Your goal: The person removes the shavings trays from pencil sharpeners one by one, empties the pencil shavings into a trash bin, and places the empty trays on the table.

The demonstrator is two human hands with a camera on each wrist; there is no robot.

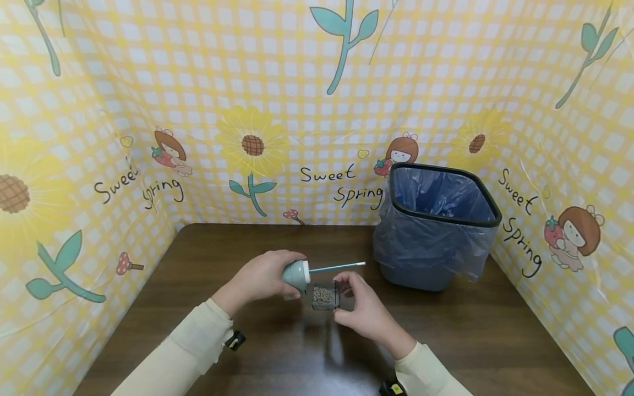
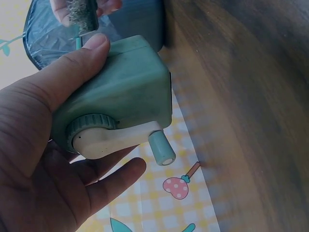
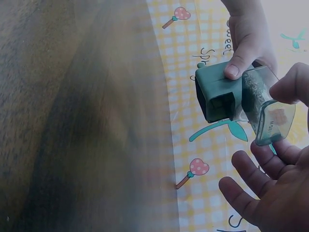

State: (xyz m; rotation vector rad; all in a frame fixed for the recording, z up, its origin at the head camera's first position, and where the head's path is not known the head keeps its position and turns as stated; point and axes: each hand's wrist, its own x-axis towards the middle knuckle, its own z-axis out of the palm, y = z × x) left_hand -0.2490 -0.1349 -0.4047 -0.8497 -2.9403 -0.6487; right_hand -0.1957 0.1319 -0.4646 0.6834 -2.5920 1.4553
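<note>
My left hand (image 1: pixel 257 278) grips a green hand-crank pencil sharpener (image 1: pixel 295 275) above the table. Its cream crank with a green knob (image 2: pixel 161 149) faces the left wrist camera. A blue pencil (image 1: pixel 332 268) sticks out of the sharpener's white front, pointing right. My right hand (image 1: pixel 369 313) pinches a clear shavings drawer (image 3: pixel 277 123) between thumb and fingers, just right of the sharpener. Grey-brown shavings (image 1: pixel 323 296) fill much of the drawer. In the right wrist view, a dark opening (image 3: pixel 223 105) shows in the sharpener's body beside the drawer.
A grey-blue trash bin (image 1: pixel 416 276) with a dark rim and a plastic liner (image 1: pixel 436 242) stands at the back right of the brown wooden table (image 1: pixel 223 236). Yellow checked cloth (image 1: pixel 297 126) with printed flowers hangs around the table's back and sides.
</note>
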